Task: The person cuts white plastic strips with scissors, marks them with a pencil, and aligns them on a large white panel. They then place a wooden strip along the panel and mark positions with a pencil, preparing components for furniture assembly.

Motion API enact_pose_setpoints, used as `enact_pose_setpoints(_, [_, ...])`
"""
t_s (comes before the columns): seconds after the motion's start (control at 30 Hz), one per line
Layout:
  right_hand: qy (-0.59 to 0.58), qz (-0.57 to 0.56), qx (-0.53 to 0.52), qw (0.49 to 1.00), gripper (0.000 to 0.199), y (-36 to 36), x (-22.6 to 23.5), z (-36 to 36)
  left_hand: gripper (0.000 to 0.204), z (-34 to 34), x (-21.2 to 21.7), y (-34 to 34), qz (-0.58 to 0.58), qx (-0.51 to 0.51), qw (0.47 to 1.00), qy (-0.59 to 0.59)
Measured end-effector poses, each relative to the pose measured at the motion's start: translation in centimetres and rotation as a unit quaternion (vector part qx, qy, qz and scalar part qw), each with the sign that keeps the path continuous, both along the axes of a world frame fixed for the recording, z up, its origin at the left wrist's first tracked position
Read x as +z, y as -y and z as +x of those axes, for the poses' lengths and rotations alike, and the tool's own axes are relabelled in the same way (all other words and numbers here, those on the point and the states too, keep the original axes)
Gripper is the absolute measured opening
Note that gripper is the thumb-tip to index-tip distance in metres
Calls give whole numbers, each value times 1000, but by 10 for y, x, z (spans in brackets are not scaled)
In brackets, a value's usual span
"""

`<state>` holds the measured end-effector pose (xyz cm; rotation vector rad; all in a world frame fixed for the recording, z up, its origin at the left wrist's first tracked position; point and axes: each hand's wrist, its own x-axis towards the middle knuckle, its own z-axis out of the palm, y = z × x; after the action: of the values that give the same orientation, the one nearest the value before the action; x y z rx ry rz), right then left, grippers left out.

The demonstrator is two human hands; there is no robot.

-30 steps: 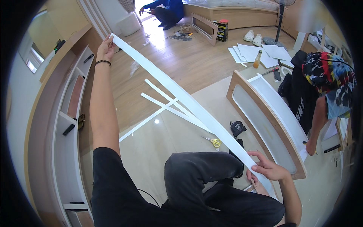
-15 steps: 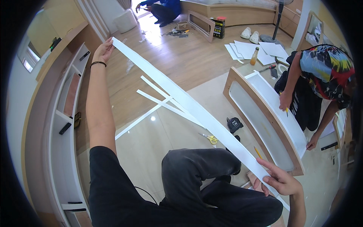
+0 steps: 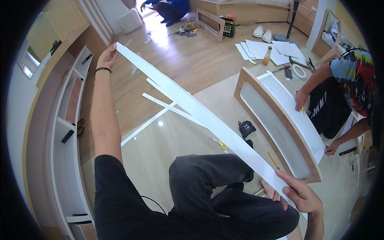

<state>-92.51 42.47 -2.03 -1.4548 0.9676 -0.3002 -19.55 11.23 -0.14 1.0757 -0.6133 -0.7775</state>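
A long white strip (image 3: 192, 108) of thin sheet stretches diagonally across the view between my hands. My left hand (image 3: 108, 57) pinches its far upper end, arm stretched out. Near the lower right end my right hand (image 3: 299, 192) grips it, thumb on top and fingers beneath. Below the strip, narrower white strips (image 3: 154, 102) lie crossed on the floor, partly covered by it. Yellow-handled scissors (image 3: 221, 144), a black tape measure (image 3: 247, 129) and a yellow pencil (image 3: 274, 160) are close to its lower half.
A wooden frame with a white panel (image 3: 276, 128) stands to the right. Beyond it a co-worker's hand (image 3: 301, 100) holds something yellow. White sheets (image 3: 256, 50), a bottle (image 3: 267, 56) and a tape roll (image 3: 299, 71) lie farther back. White shelving (image 3: 60, 160) runs along the left.
The long strip has tilted slightly, showing more of its broad face and hiding more of the narrow strips. Both hands keep their hold. The co-worker has shifted to the right.
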Motion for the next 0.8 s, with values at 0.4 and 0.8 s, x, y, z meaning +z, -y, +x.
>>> enact_pose_setpoints(0.4, [-52, 6, -29, 998, 60, -2, 7, 1, 28, 23, -32, 5, 58, 5, 998, 25])
enact_pose_setpoints(0.8, [-71, 23, 22, 997, 59, 16, -50, -3, 25, 120, -296, -18, 273, 28, 961, -39])
